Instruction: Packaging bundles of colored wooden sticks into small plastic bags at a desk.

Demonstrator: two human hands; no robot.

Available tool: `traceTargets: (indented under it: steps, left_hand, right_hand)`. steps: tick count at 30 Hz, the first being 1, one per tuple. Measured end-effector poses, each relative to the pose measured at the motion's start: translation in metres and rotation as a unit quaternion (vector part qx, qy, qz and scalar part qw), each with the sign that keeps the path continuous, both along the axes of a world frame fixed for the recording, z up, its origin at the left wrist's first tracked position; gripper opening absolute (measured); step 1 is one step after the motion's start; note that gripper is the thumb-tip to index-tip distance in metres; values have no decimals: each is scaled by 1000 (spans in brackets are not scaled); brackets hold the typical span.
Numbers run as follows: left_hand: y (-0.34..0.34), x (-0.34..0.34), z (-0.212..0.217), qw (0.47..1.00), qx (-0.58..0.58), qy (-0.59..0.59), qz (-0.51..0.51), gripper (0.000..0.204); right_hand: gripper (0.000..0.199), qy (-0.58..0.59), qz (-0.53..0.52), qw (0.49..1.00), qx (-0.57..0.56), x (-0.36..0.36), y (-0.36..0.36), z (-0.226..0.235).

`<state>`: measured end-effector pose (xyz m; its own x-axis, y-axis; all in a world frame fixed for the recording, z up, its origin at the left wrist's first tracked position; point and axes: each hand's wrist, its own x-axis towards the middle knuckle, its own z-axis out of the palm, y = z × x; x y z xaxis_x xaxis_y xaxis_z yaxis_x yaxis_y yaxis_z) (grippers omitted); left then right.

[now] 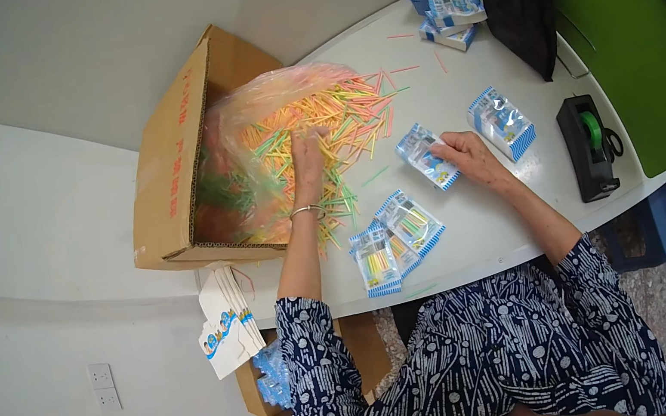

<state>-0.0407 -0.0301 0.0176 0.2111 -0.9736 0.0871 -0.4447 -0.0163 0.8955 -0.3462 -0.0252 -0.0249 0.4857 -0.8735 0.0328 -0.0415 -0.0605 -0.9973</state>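
Note:
My left hand [308,158] reaches into a heap of thin coloured sticks [353,113], like short straws in pink, yellow, orange and green. Its fingers curl in among the sticks; the fingertips are hidden there. The heap spills over a clear plastic bag [248,108] from a cardboard box [169,164] lying on its side. My right hand [471,158] grips a small blue-and-white clear packet [426,157] by its right side, thumb on top. Filled packets [375,259] lie below it, overlapping, with coloured sticks showing through. A stack of packets [501,125] lies to its right.
A black tape dispenser [586,146] with green tape stands at the right edge, scissors [615,143] beside it. Farther back are a black bag [519,8] and small blue-white boxes [449,33]. Folded white cartons [231,320] hang over the table's front left edge.

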Motion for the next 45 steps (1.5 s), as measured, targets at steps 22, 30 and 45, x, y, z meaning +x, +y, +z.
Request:
traceTargets:
  steps: [22,30,45]
  left_hand:
    - [21,-75,-10,855,-132,497,68,17]
    - [15,-64,-25,849,-107,490,166,12]
    - [2,21,-34,970,-94,58,216,29]
  right_hand:
    - [24,-537,-91,719,431,175,-23,-9]
    - [22,-494,-96,754,423,173,-20,0]
    - [25,-209,-26,964,163,132,-30,10]
